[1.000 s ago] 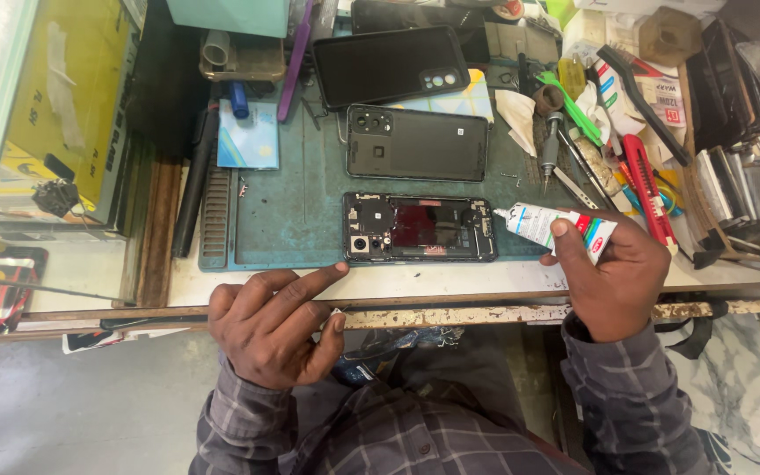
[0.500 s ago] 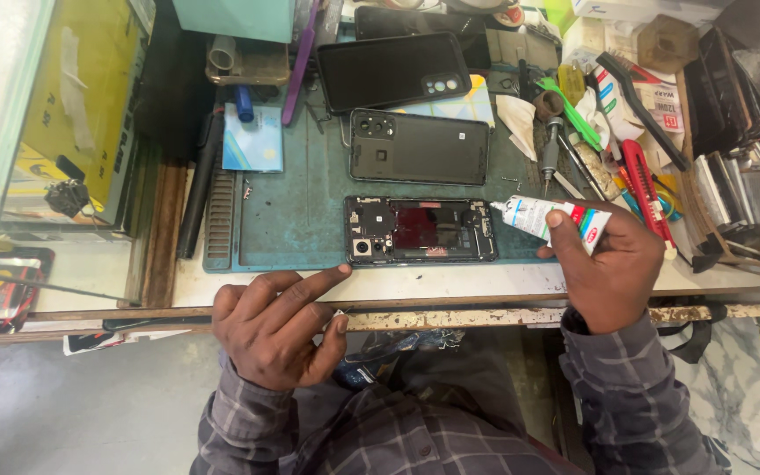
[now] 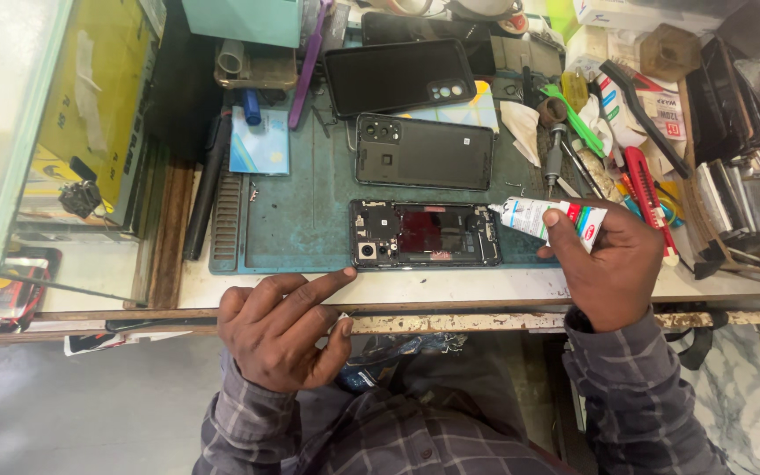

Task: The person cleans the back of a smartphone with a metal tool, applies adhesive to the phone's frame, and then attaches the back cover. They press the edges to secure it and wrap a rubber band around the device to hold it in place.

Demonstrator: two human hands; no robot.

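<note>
On the near left, the left hand [image 3: 279, 327] rested at the bench's [image 3: 485, 286] near edge, holding nothing, its forefinger stretched out so the tip lay just beside the near left corner of the opened phone [image 3: 424, 233]. That phone lay flat on the green work mat [image 3: 296, 220] with its back off and its boards and a reddish inner part exposed, so the opening-up appeared done. Its removed back cover [image 3: 424, 151] lay just beyond it, still to be refitted, with another dark phone [image 3: 398, 75] farther back. To the right, the right hand [image 3: 613, 264] was closed around a small white glue tube [image 3: 543, 217], whose nozzle sat at the phone's right edge; whether any glue was already laid could not be told. Tools cluttered the far right [image 3: 644, 176].
</note>
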